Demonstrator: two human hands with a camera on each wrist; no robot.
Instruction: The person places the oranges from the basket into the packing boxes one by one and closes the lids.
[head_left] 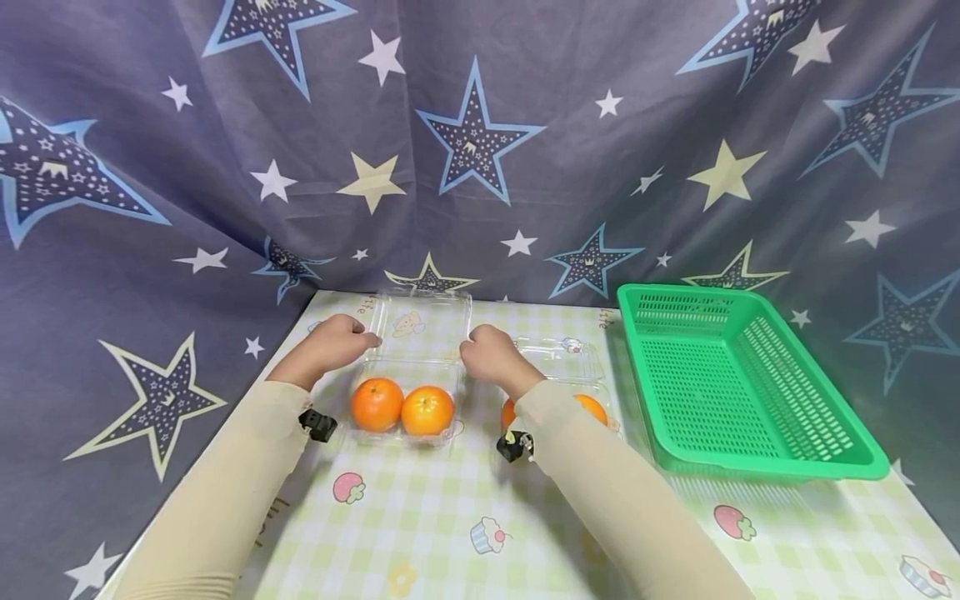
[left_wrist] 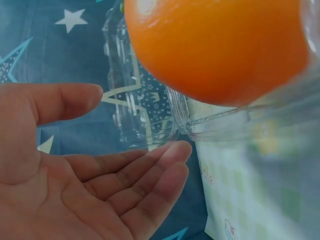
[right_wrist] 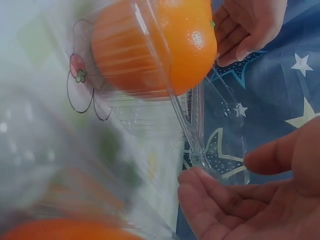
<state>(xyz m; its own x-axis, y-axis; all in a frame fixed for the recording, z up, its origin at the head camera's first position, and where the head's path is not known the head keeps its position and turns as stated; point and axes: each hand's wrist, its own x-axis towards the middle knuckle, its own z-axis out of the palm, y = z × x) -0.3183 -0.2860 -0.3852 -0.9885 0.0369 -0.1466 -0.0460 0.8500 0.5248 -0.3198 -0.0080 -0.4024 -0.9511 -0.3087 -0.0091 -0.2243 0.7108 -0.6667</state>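
Note:
A clear plastic clamshell box (head_left: 405,439) stands on the table with its lid (head_left: 423,321) raised at the back. Two oranges, a left one (head_left: 377,405) and a right one (head_left: 427,411), sit side by side in its base. My left hand (head_left: 333,343) is at the lid's left edge; in the left wrist view its thumb is spread from nearly straight fingers (left_wrist: 150,185), tips right by the hinge. At the lid's right edge is my right hand (head_left: 491,357). In the right wrist view its fingers (right_wrist: 210,200) are relaxed, with a gap to the thumb.
Right of this box is a second clear box (head_left: 558,360), lid tipped back, with oranges (head_left: 592,408) partly hidden by my right forearm. A green plastic basket (head_left: 712,400) stands on the table's right side. A starry curtain (head_left: 480,233) hangs behind the checked tablecloth (head_left: 420,517).

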